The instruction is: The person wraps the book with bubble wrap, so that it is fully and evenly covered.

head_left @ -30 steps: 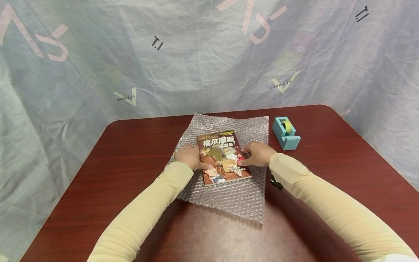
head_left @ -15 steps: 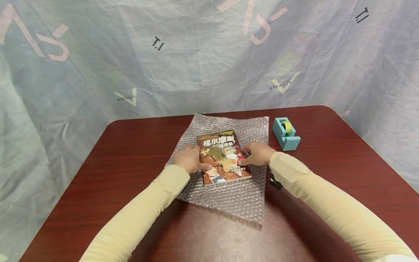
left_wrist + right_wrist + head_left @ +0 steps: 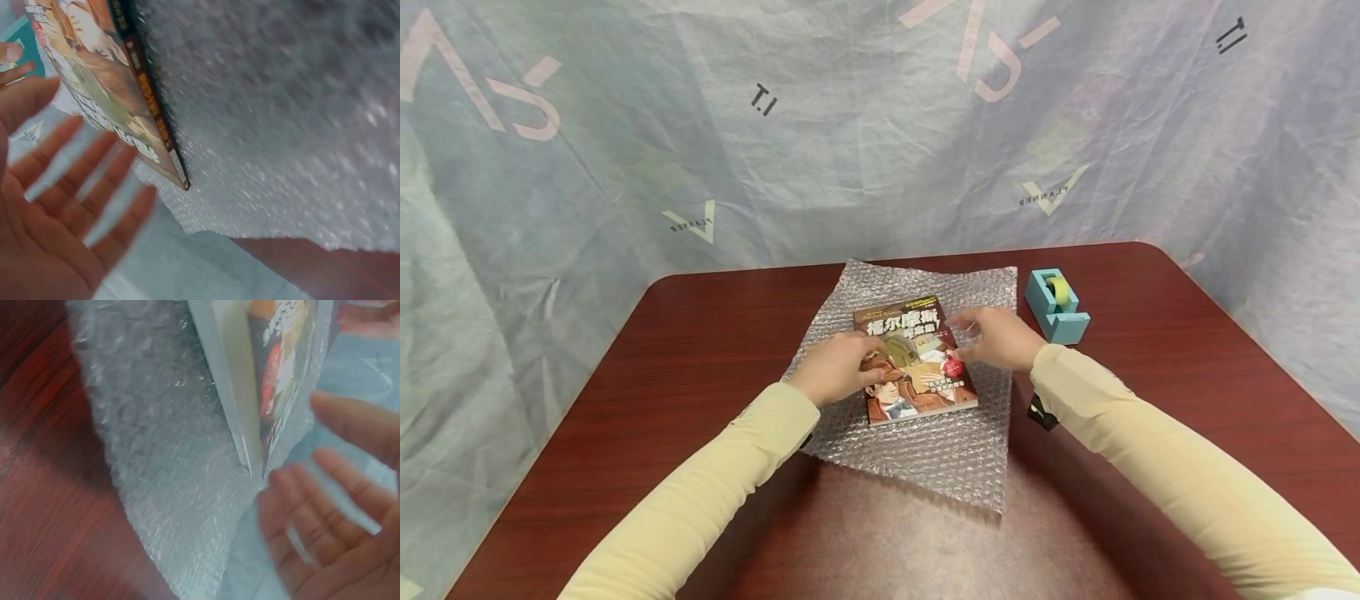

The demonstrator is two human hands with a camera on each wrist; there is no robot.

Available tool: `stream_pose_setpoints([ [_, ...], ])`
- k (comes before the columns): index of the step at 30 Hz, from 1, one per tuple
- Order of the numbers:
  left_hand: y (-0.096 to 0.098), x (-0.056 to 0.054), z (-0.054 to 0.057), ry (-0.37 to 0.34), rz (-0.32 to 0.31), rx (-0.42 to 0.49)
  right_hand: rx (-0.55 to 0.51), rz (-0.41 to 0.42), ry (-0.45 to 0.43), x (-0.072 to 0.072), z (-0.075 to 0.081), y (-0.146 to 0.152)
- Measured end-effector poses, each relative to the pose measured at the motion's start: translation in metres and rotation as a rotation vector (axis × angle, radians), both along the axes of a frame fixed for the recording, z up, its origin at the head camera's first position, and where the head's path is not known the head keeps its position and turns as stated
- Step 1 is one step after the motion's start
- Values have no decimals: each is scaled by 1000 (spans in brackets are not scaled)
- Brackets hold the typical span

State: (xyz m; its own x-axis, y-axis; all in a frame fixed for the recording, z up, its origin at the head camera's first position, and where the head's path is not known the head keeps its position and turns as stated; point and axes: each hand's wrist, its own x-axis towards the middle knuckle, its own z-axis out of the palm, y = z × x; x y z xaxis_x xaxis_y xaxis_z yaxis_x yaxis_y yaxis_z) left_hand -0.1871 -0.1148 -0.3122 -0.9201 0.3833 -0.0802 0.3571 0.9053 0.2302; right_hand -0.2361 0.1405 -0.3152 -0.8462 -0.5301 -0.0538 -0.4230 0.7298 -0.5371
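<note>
A paperback book (image 3: 913, 367) with an illustrated brown cover lies flat on a sheet of bubble wrap (image 3: 925, 454). My left hand (image 3: 835, 367) hovers over the book's left side, its fingers relaxed and holding nothing. In the left wrist view that hand (image 3: 62, 206) shows spread fingers beside the book's spine (image 3: 150, 100). My right hand (image 3: 1000, 337) is at the book's right edge with thumb and fingers parted. The right wrist view shows this hand (image 3: 337, 519) apart from the book's page edges (image 3: 228, 381), with nothing in its grasp.
A light blue tape dispenser (image 3: 1056, 308) with a yellow roll of tape (image 3: 1057, 290) stands right of the bubble wrap. The dark red wooden table (image 3: 700, 358) reaches back to a grey printed cloth (image 3: 850, 150) hanging behind it.
Both hands have let go of the book's sides and risen. The right hand has drawn a little to the right and the left has tilted over the cover. The book stays put.
</note>
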Motion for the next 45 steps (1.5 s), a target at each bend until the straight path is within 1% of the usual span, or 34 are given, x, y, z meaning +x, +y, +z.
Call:
stream_pose_setpoints([
  [1,0,0,0,-9,-36,13,-21,25,21,1,0,0],
  [3,-1,0,1,-24,-97,31,-59,66,35,2,-1,1],
  [6,-2,0,1,-43,-152,46,-78,132,54,4,-1,3],
  [9,-3,2,1,-41,-194,48,-55,190,46,6,0,5],
  [12,-3,4,2,-51,-218,43,-7,248,29,9,0,8],
  [16,-4,6,3,-92,-234,15,54,296,-18,14,-1,12],
  [19,-5,8,4,-126,-255,-15,73,327,-53,17,-1,16],
  [22,-6,11,4,-165,-266,-43,101,366,-55,20,-1,19],
  [25,-7,13,4,-197,-272,-60,149,375,-70,22,0,21],
  [28,-7,14,3,-200,-283,-96,216,383,-65,26,1,22],
  [30,-6,15,3,-206,-282,-118,259,398,-52,29,1,22],
  [35,-6,18,1,-198,-303,-148,340,415,-9,35,0,22],
  [38,-8,19,0,-171,-335,-166,362,417,-10,36,-1,23],
  [41,-9,20,-1,-161,-342,-176,363,419,-24,37,-1,23],
  [45,-7,23,-2,-150,-358,-182,355,402,-89,38,-1,23],
])
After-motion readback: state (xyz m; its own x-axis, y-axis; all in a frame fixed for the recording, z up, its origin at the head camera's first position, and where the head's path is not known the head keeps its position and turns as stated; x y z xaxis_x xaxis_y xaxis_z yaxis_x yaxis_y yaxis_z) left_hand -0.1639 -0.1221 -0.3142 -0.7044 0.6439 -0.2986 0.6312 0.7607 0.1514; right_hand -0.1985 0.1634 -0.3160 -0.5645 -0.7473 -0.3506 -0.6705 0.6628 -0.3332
